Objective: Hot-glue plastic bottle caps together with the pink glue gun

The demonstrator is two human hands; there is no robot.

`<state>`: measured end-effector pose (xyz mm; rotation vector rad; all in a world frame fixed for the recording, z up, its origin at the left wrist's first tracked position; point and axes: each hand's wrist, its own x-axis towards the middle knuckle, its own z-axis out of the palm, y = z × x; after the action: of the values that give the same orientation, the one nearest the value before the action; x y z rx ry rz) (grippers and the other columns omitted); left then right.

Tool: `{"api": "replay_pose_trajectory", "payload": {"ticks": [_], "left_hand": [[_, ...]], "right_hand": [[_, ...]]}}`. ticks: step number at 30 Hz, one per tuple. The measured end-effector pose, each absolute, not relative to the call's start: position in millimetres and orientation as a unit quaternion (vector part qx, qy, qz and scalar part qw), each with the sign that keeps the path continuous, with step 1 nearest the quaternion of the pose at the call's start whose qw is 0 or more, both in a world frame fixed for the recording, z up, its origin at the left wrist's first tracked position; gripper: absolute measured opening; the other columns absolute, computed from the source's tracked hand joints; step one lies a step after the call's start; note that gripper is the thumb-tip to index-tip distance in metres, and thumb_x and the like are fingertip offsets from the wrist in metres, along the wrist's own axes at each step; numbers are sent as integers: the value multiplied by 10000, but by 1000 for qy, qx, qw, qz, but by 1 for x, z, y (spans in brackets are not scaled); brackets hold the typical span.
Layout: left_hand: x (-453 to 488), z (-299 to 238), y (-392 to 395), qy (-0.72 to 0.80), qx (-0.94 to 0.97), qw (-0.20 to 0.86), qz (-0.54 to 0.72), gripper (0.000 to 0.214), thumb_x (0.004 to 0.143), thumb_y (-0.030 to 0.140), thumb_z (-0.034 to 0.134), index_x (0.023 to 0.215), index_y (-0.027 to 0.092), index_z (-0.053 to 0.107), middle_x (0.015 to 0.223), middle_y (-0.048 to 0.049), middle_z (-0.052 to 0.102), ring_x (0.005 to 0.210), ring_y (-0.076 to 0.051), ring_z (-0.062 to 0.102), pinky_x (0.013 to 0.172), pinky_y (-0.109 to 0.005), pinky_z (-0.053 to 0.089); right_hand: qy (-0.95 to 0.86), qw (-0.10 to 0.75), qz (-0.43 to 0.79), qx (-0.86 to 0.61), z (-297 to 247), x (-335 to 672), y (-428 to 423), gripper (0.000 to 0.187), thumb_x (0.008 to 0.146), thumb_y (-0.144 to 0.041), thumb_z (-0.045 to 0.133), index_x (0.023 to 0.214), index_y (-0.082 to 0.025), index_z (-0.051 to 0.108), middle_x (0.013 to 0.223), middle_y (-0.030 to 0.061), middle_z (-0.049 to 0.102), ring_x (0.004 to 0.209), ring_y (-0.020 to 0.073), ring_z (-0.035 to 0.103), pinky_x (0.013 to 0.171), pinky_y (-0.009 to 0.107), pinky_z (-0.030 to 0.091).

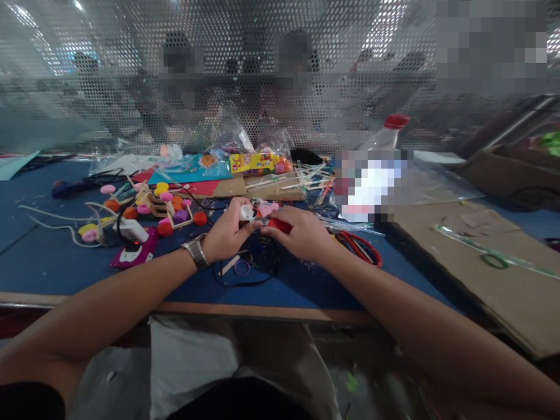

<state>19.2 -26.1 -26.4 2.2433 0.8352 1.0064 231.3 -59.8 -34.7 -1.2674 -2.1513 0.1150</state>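
My left hand (225, 236), with a metal watch on the wrist, is closed around a small white cap-like piece (246, 212) over the blue table (52, 256). My right hand (301, 234) is closed on a red-handled tool (278, 224) whose tip meets the white piece. The two hands touch at the fingertips. Under them lie a black cord loop (245, 274) and a purple ring (241, 268). A pair of red-handled scissors (361, 248) lies just right of my right hand.
A stick frame with coloured bottle caps (164, 207) and a white charger on a magenta device (133, 242) sit at left. Bags of craft parts (251, 160), a red-capped bottle (385, 140) and cardboard sheets (490, 256) lie behind and right. Behind a perforated screen (262, 76) sit other people.
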Motion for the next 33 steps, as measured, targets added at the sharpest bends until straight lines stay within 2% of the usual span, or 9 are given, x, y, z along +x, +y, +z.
{"api": "replay_pose_trajectory", "payload": {"ticks": [7,12,18,24,30,33], "left_hand": [[20,-28,-25,320,829,263,377,512,931,657,510,1085,174,433,900,-42,544,742,-167,514,665,-295,417],[15,-27,-23,369,840,202,342,584,890,596,616,1228,155,435,860,-24,588,661,-166,549,628,-286,409],[14,-25,-28,357,877,134,292,516,963,552,496,1296,163,431,839,-39,621,673,-207,609,632,-305,403],[14,-26,-24,345,864,200,308,493,942,602,520,1153,165,436,868,-54,627,649,-190,591,616,-301,406],[14,-25,-22,318,853,248,332,489,923,651,528,1034,180,457,924,-73,625,779,-205,599,700,-315,439],[15,-25,-23,314,851,252,337,469,943,648,493,1016,185,470,900,-61,624,776,-196,583,712,-315,442]], "right_hand": [[-812,323,40,-485,-34,231,-60,391,932,-516,619,1103,-188,743,1021,131,746,976,275,688,860,364,508],[-808,306,38,-502,-33,232,-58,361,932,-517,618,1008,-190,752,982,119,743,908,260,682,786,339,492],[-816,300,19,-494,-34,233,-58,361,939,-500,608,1040,-181,746,947,118,720,911,258,669,787,334,485],[-819,307,17,-484,-34,232,-61,371,938,-500,613,1073,-180,744,968,124,719,935,268,674,822,354,503],[-822,313,26,-475,-33,231,-61,382,930,-511,624,1078,-181,749,972,125,722,951,275,681,845,367,514],[-818,322,26,-476,-34,231,-61,391,924,-510,635,1108,-183,747,980,125,723,960,277,682,849,375,517]]}}
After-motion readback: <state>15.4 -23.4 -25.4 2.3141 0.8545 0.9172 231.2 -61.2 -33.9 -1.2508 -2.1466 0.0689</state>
